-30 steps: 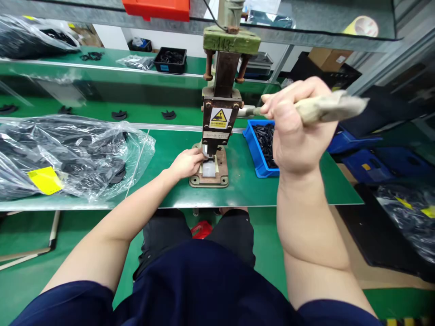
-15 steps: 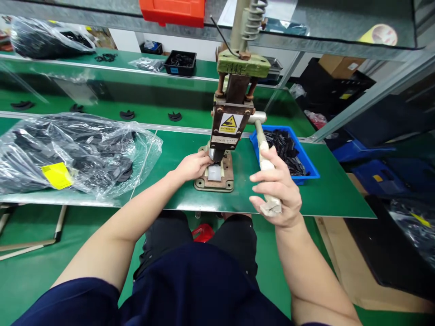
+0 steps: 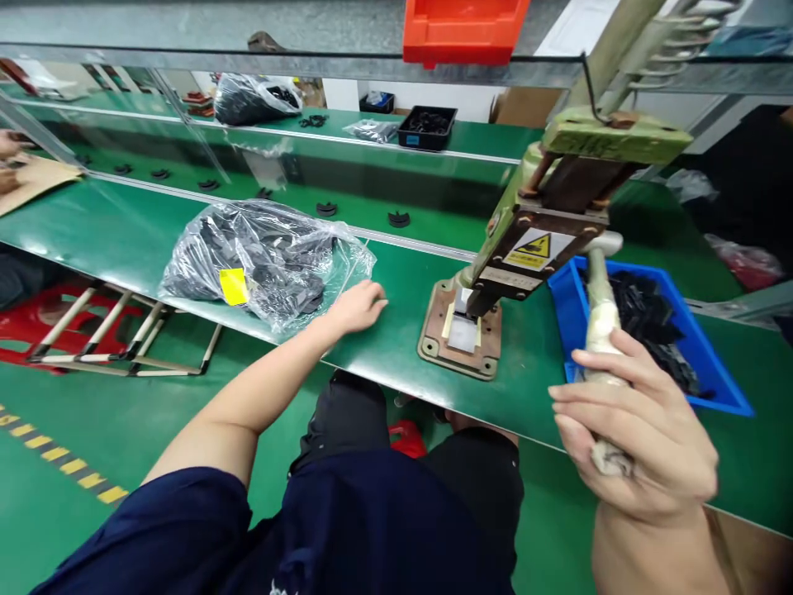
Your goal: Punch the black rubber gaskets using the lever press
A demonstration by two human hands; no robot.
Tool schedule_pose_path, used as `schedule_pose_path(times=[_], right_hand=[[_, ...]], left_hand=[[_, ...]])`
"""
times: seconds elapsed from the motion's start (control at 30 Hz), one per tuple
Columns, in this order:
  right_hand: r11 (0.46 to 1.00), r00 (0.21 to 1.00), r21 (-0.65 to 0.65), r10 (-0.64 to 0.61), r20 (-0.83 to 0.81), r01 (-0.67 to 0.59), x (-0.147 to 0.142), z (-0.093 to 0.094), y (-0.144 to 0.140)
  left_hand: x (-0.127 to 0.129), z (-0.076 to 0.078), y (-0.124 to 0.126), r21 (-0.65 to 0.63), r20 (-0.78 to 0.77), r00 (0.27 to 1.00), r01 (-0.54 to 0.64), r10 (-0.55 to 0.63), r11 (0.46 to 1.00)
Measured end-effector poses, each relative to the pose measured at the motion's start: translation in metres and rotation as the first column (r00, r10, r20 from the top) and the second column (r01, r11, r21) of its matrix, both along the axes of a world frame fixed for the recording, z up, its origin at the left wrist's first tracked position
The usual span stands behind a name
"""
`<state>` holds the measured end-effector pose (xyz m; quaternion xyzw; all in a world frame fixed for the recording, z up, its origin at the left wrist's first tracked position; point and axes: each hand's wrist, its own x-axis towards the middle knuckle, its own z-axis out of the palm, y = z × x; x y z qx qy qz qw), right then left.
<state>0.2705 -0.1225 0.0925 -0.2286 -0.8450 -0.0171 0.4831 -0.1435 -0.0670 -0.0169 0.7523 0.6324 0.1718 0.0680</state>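
Note:
My right hand (image 3: 638,421) is wrapped round the tape-covered lever (image 3: 604,326) of a hand press (image 3: 545,235). Under the ram, a pale block (image 3: 463,332) sits on the press's brown base plate (image 3: 434,330); whether a part lies there I cannot tell. My left hand (image 3: 359,307) is over the green bench, left of the base, its fingers curled together. What it holds, if anything, is hidden. Beside it lies a clear plastic bag (image 3: 266,256) of black parts with a yellow label.
A blue bin (image 3: 724,384) of black pieces stands right of the press. Several black curved parts, one of them a curved piece (image 3: 398,219), line the strip behind the bench rail. Another person's hands (image 3: 9,161) are at far left, by a brown sheet (image 3: 37,178). An orange bin (image 3: 464,29) hangs above.
My left hand has left the press die and moved left toward the bag. My right hand stays on the lever. The view has turned left, so the press now appears farther right.

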Motion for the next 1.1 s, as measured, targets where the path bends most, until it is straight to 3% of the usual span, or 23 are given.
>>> schedule_pose_path(times=[0.07, 0.2, 0.33, 0.43, 0.63, 0.83, 0.97, 1.1], right_hand=[[1.000, 0.998, 0.013, -0.021, -0.066, 0.022, -0.002, -0.006, 0.001], [0.998, 0.980, 0.019, -0.057, -0.188, 0.062, -0.008, -0.018, 0.004], [0.997, 0.961, 0.016, -0.069, -0.269, 0.076, -0.014, -0.020, 0.007], [0.997, 0.951, 0.031, -0.063, -0.302, 0.076, -0.018, -0.021, 0.007], [0.996, 0.940, 0.032, -0.072, -0.334, 0.087, -0.024, -0.021, 0.006], [0.995, 0.927, 0.056, -0.050, -0.372, 0.076, -0.026, -0.022, 0.006], [0.997, 0.931, 0.069, -0.014, -0.364, 0.042, -0.025, -0.023, 0.008], [0.996, 0.925, 0.082, 0.008, -0.380, 0.025, -0.025, -0.024, 0.009]], left_hand=[[-0.041, -0.001, -0.019, -0.067, -0.088, 0.988, -0.133, 0.127, 0.989], [-0.109, 0.007, -0.052, -0.154, -0.271, 0.923, -0.321, 0.273, 0.934], [-0.152, 0.017, -0.060, -0.140, -0.394, 0.855, -0.420, 0.338, 0.897], [-0.169, 0.016, -0.049, -0.172, -0.387, 0.862, -0.415, 0.327, 0.893], [-0.170, 0.002, -0.009, -0.207, -0.302, 0.941, -0.223, 0.155, 0.953], [-0.154, 0.001, 0.025, -0.333, -0.329, 0.944, -0.121, 0.005, 0.935], [-0.138, 0.006, 0.037, -0.325, -0.367, 0.929, -0.186, 0.058, 0.927], [-0.120, 0.005, 0.042, -0.318, -0.232, 0.963, -0.206, 0.134, 0.925]])
